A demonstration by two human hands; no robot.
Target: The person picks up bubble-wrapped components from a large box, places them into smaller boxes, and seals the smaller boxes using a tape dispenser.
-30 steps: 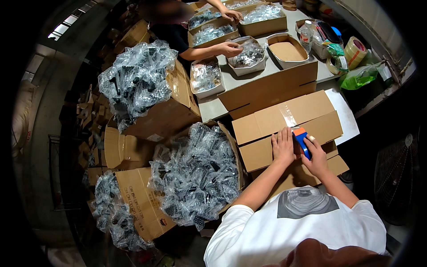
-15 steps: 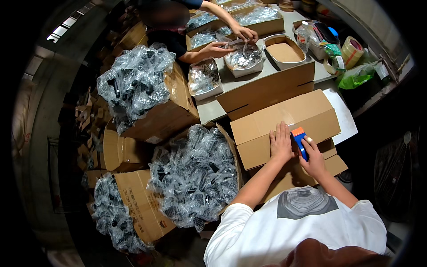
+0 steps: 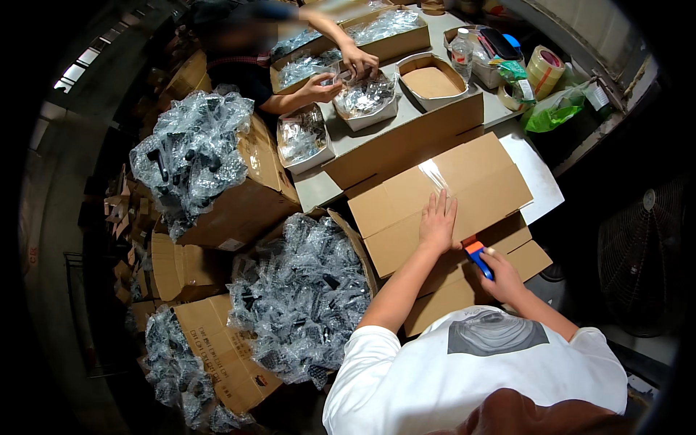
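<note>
A flat cardboard carton (image 3: 391, 210) lies before me, its flaps folded together. Clear tape (image 3: 433, 174) shows as a shiny strip at the middle of the seam. My left hand (image 3: 438, 223) presses flat on the near part of the carton with its fingers stretched out. In my right hand (image 3: 503, 278) is a blue and orange tape dispenser (image 3: 478, 259), held at the carton's near edge beside my left wrist. More cardboard (image 3: 464, 290) lies under that edge, close to my body.
Cartons of bubble-wrapped parts (image 3: 304, 297) stand at my left. Across the table a co-worker's hands (image 3: 355, 64) handle small pieces over a white box (image 3: 366, 105). A bottle (image 3: 462, 54) and tape rolls (image 3: 544, 70) stand at the far right; a fan (image 3: 641, 254) is at right.
My right hand has drawn the tape dispenser toward me, from the carton's top to its near edge. My left hand remains flat on the carton. More tape now shows on the seam.
</note>
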